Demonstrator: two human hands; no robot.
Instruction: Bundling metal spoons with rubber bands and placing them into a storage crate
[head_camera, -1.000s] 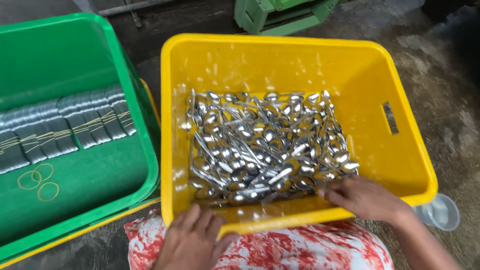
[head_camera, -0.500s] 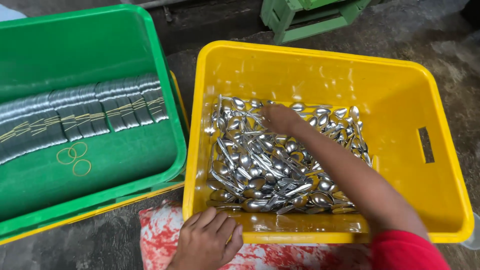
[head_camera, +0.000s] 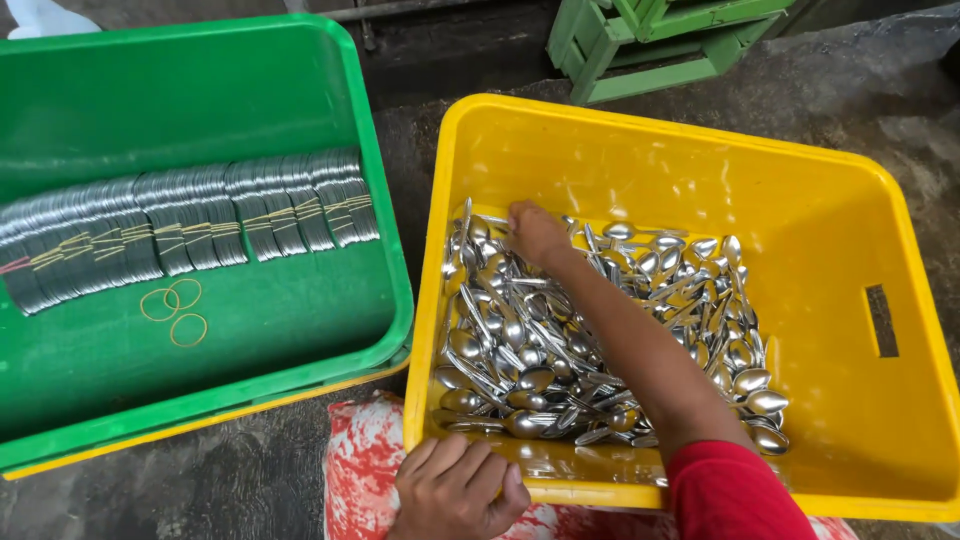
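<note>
A yellow plastic crate (head_camera: 830, 210) holds a loose heap of shiny metal spoons (head_camera: 560, 350). My right hand (head_camera: 535, 232) reaches across to the heap's far left corner, fingers curled down on the spoons there; whether it grips one is hidden. My left hand (head_camera: 455, 490) rests on the crate's near rim, fingers apart, holding nothing. A red sleeve covers my right upper arm. To the left, a green crate (head_camera: 380, 250) contains a long row of stacked spoons (head_camera: 200, 220) bundled with rubber bands, and three loose yellow rubber bands (head_camera: 172, 308) lie on its floor.
A green wooden frame (head_camera: 650, 50) stands behind the yellow crate. A red and white patterned cloth (head_camera: 355, 465) lies under the crate's near edge. The floor around is dark, rough concrete.
My right hand has moved from the heap's near right edge across to its far left corner. The view has shifted right. My left hand stays on the near rim.
</note>
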